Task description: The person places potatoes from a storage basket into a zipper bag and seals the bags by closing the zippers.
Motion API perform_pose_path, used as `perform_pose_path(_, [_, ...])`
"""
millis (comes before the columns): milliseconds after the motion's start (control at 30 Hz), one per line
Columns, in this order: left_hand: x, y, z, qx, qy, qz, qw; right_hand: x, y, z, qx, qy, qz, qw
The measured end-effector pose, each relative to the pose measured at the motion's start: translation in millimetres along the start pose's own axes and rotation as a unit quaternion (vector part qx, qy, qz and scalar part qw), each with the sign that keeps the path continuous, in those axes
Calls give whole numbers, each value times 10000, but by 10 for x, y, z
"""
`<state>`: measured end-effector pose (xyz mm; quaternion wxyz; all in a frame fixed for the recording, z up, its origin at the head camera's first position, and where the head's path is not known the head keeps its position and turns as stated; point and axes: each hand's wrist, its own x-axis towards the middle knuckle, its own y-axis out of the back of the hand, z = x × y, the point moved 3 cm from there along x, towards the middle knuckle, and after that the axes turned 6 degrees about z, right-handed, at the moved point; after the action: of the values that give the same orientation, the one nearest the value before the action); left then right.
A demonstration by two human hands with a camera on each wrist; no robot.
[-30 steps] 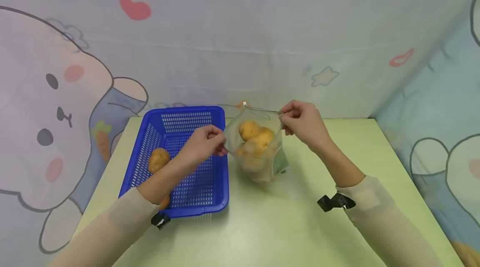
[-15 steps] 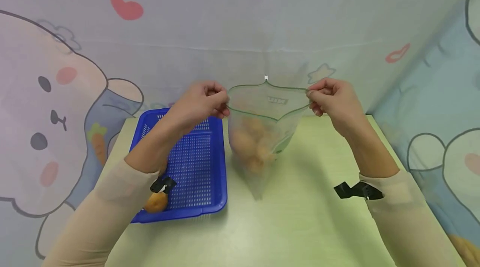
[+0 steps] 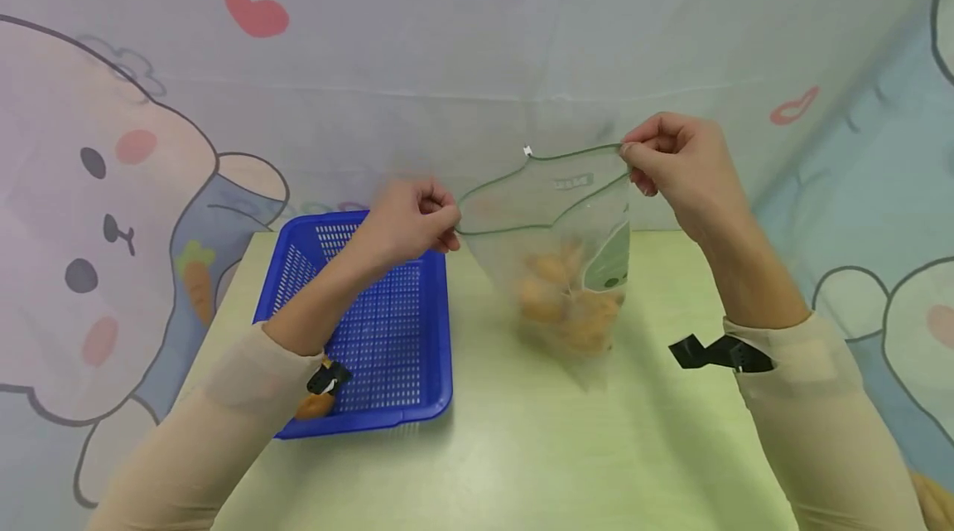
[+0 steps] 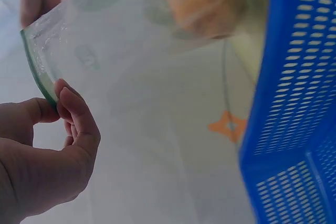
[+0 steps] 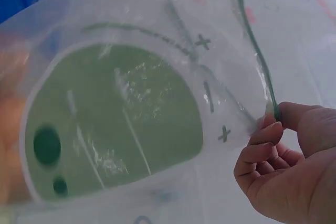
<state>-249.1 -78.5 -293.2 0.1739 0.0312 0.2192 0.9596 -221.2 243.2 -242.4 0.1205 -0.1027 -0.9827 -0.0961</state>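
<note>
Over the table [image 3: 507, 448], just beside the blue basket [image 3: 440, 411], the translucent bag [image 3: 547, 245] should handle limp, slippery and bottom-heavy with potatoes [image 3: 544, 303], best held by its green rim's [image 3: 507, 230] 2 ends, which the left hand [image 3: 417, 216] and right hand [image 3: 681, 162] each pinch.

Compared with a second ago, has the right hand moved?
Yes: the right hand went up and rightward, farther from the blue basket in the head view.

The pale yellow-green tabletop [image 3: 522, 448] carries a blue perforated plastic basket [image 3: 444, 340] on its left part, near the back left corner; its far end stands close to the back edge, its long sides running frontward.
</note>
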Motion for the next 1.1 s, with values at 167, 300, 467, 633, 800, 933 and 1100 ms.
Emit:
perform_pose_path(167, [-37, -150, -299, 60, 240, -167, 9996, -46, -152, -96, -1256, 569, -123, 9904])
perform_pose_path(300, [-77, -243, -539, 130, 439, -276, 9986, -146, -318, 10, -1984, 799, -263, 9765])
perform_pose_path(467, [-142, -279, -714, 183, 580, -304, 9977, -234, -494, 141, -2176, 918, -336, 9711])
perform_pose_path(633, [-174, -287, -795, 136, 602, -298, 9976, -288, -605, 168, -2540, 1260, -605, 9570])
perform_pose_path(800, [-188, -315, -829, -39, 657, -315, 9973, -326, -640, 201, -2838, 1426, -1164, 9411])
perform_pose_path(933, [-187, -323, -843, -103, 655, -261, 9975, -317, -619, 236, -2808, 1418, -1462, 9379])
perform_pose_path(1100, [-196, -335, -865, -169, 702, -214, 9972, -296, -558, 255, -2583, 1217, -1396, 9482])
